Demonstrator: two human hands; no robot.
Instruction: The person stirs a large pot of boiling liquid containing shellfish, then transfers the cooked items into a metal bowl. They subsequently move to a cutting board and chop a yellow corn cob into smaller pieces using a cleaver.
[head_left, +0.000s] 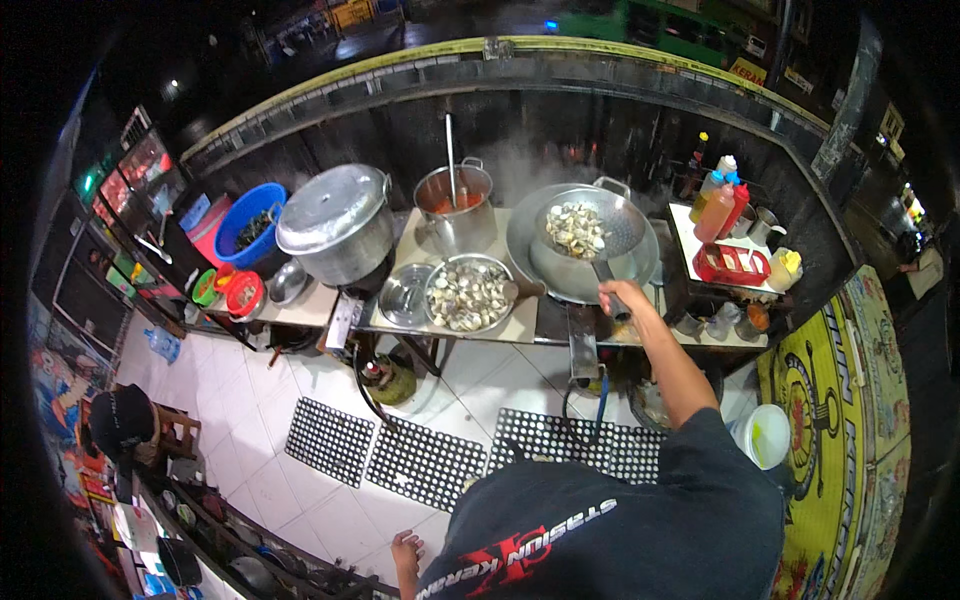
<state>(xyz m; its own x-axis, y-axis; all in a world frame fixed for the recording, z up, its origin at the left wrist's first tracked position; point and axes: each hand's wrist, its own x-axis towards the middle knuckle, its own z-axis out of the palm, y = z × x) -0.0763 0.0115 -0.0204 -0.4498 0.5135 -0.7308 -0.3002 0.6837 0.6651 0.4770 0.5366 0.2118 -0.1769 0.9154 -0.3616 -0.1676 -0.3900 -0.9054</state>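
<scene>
My right hand (624, 297) grips the dark handle of a perforated metal strainer (624, 234). Shellfish, apparently clams (576, 229), lie in its left part. The strainer sits within a wide metal wok (529, 259) on the cooking counter, and steam rises behind it. Left of the wok, a round metal bowl (512, 315) holds many more clams (466, 294). My left hand (407, 551) hangs low at my side, far from the counter, with fingers partly spread and nothing in it.
Behind the clam bowl stands a pot of red sauce (455, 236) with a ladle. A large lidded aluminium pot (334, 225) and a blue basin (251, 225) are further left. Squeeze bottles (714, 214) and a red container (731, 264) stand right. Rubber mats (427, 457) cover the floor.
</scene>
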